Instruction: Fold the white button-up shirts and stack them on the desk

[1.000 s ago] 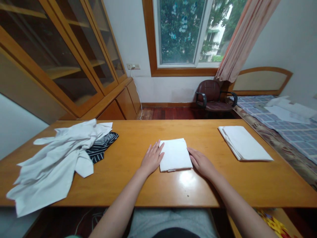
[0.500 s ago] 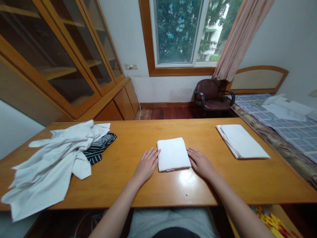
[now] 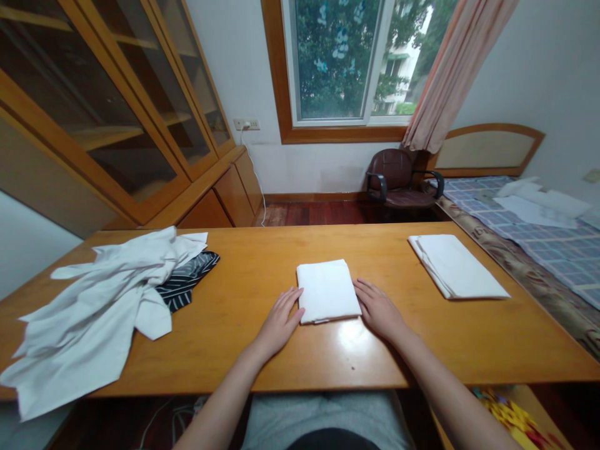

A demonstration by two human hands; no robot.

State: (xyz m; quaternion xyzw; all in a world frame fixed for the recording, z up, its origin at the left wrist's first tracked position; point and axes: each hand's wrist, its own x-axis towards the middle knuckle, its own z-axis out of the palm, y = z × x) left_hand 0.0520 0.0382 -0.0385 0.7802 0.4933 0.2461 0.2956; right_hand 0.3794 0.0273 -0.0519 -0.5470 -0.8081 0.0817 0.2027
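A small folded white cloth [image 3: 327, 290] lies flat in the middle of the wooden table [image 3: 262, 350]. My left hand [image 3: 279, 320] rests flat on the table against the cloth's lower left edge, fingers stretched out. My right hand [image 3: 380, 309] lies flat at the cloth's right edge, fingers spread, touching it. Neither hand holds anything.
A heap of unfolded white garments [image 3: 98, 300] with a dark striped one [image 3: 187, 281] covers the table's left end. A larger folded white stack [image 3: 457, 265] sits at the right. Behind stand a glass-door cabinet [image 3: 117, 112], a brown chair [image 3: 400, 178] and a bed [image 3: 539, 231].
My left hand has slid back toward me along the cloth's left edge. The right hand and the cloth have stayed put.
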